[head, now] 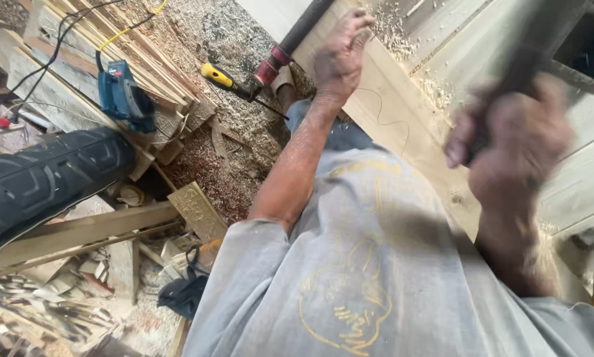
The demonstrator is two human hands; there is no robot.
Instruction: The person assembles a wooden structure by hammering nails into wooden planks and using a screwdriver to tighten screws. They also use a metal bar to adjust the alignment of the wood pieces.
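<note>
Two hands: left hand [342,53] on plank [403,125], right hand [515,142] gripping handle [532,53].

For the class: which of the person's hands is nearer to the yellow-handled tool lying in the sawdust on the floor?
Left. The left hand rests on the wooden plank, just right of the yellow-handled tool; the right hand, blurred, grips a dark handle much farther right.

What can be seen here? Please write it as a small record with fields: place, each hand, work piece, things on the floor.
place: woodworking shop, floor covered with sawdust and offcuts
left hand: pressed on the wooden plank
right hand: raised and blurred, gripping a dark handle; the tool's head is out of view
work piece: pale plank with shavings on it
floor: blue electric planer, yellow-handled tool, black bag
</note>
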